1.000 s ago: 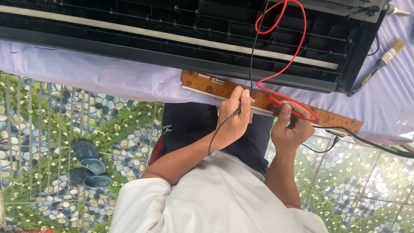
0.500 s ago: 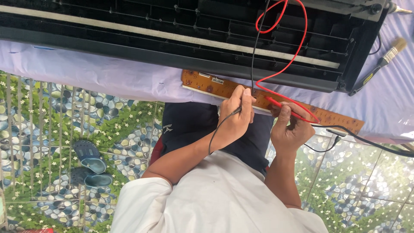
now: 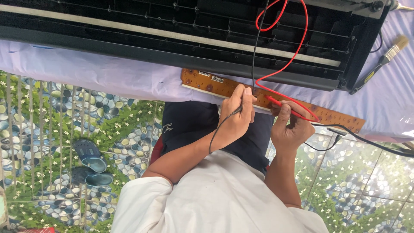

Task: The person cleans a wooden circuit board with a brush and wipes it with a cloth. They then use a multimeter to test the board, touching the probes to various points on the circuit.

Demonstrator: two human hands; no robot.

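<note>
A person's left hand [image 3: 235, 118] pinched a black test probe [image 3: 238, 108] and the right hand [image 3: 291, 127] gripped a red test probe [image 3: 286, 108], both tips pressed to a long brown circuit board [image 3: 215, 84] lying at the edge of a cloth-covered bench [image 3: 108, 75] beside a dismantled black air-conditioner unit [image 3: 172, 34]. The board overhung the bench edge, so heavy pressure could tip it off, and, judging by the 2 probes' closeness, a slip could bridge neighbouring contacts, while the looping red lead [image 3: 297, 47] could snag.
</note>
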